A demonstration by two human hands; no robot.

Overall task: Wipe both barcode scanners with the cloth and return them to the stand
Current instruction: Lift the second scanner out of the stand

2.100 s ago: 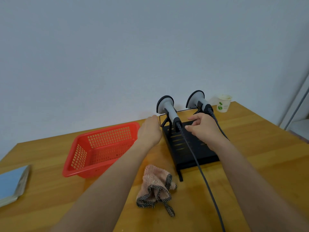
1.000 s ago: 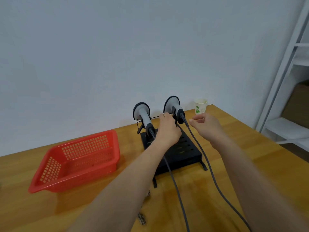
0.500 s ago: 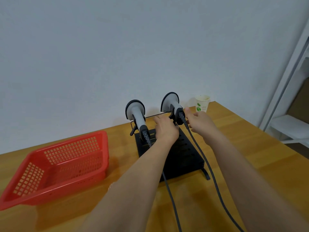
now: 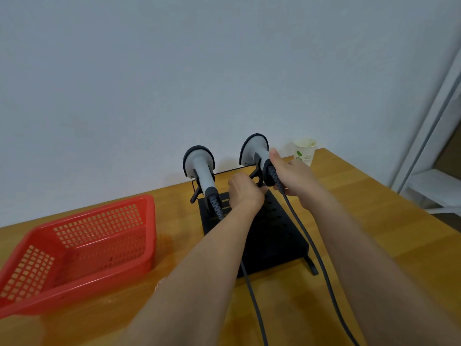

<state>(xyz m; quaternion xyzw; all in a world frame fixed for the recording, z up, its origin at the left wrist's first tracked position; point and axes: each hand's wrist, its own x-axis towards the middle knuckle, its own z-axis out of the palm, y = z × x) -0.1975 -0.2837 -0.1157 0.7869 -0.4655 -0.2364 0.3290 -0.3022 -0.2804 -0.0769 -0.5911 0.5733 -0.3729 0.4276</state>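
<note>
Grey scanner (image 4: 254, 151) in right hand (image 4: 293, 174), cup (image 4: 304, 151) print unreadable

Two grey scanners (image 4: 203, 174) with black rims sit on a black stand (image 4: 274, 236). Left of the stand is a red lattice basket (image 4: 82, 248); right of it, a white cup (image 4: 304, 151) with green print. The table (image 4: 374, 208) is honey-brown wood.

Two grey-and-black barcode scanners, left scanner (image 4: 200, 171) and right scanner (image 4: 255, 152), sit side by side on the black stand (image 4: 272, 236), heads up, cables trailing toward us.
</note>
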